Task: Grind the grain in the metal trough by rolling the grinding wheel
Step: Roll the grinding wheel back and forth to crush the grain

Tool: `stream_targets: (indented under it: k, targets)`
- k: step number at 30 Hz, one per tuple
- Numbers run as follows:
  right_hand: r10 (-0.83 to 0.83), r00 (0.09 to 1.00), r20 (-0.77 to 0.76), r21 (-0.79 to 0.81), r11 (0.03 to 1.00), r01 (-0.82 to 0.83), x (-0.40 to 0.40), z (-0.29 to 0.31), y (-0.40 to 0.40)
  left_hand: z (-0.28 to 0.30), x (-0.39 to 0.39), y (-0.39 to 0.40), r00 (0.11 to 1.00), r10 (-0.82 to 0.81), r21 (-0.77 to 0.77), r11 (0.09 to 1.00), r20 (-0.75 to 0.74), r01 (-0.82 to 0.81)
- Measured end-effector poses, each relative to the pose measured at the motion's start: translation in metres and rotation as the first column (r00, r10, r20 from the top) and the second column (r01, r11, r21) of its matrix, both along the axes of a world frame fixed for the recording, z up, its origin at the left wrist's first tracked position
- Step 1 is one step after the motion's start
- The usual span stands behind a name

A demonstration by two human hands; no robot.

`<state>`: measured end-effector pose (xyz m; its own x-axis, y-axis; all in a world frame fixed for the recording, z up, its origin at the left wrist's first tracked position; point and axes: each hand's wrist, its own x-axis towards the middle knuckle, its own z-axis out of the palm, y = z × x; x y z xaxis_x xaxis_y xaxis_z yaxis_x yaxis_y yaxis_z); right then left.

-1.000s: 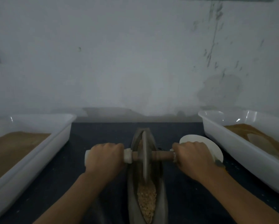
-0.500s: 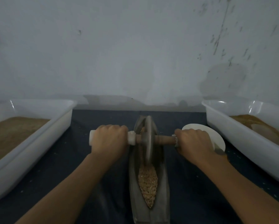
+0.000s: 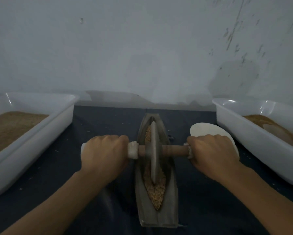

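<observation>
A narrow boat-shaped metal trough (image 3: 156, 216) lies lengthwise on the dark table, with brown grain (image 3: 156, 190) along its groove. A thin grey grinding wheel (image 3: 154, 155) stands upright in the groove, near the trough's middle. A wooden axle (image 3: 173, 150) runs through it, with white-wrapped ends. My left hand (image 3: 103, 156) grips the left handle. My right hand (image 3: 213, 153) grips the right one. Grain shows both ahead of the wheel and behind it.
A white plastic tub (image 3: 45, 133) holding brown grain sits at the left. A second white tub (image 3: 254, 138) with brown material stands at the right. A white disc-shaped lid (image 3: 208, 130) lies behind my right hand. A grey wall closes the far side.
The wheel has rolled back toward me along the trough, from its far end to about the middle. Both hands kept their grip. The camera tilted, so more of the trough's near end shows.
</observation>
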<state>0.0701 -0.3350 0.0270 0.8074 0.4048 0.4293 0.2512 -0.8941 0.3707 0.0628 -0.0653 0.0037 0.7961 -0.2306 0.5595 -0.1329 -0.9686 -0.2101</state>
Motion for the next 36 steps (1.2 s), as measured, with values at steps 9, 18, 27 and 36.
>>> stream_targets:
  k: [9, 18, 27, 36]
  targets:
    - [-0.066, 0.998, -0.024, 0.046, 0.997, 0.067, 0.036, -0.002, 0.005, 0.011, 0.038, -0.007, 1.0, 0.02, -0.007, 1.0, 0.002, -0.02]
    - [0.061, 0.998, -0.003, 0.038, 0.997, -0.061, -0.029, 0.0, -0.007, 0.008, -0.031, 0.002, 0.997, -0.051, 0.003, 0.999, -0.051, 0.051]
    - [0.013, 0.999, 0.044, 0.06, 0.998, -0.016, 0.05, -0.006, 0.004, 0.01, 0.042, -0.01, 0.999, 0.041, 0.019, 0.999, 0.018, -0.041]
    - [0.049, 0.999, 0.012, 0.041, 0.998, -0.049, -0.016, -0.009, -0.012, 0.016, -0.022, -0.005, 0.995, -0.072, 0.042, 0.997, 0.073, 0.07]
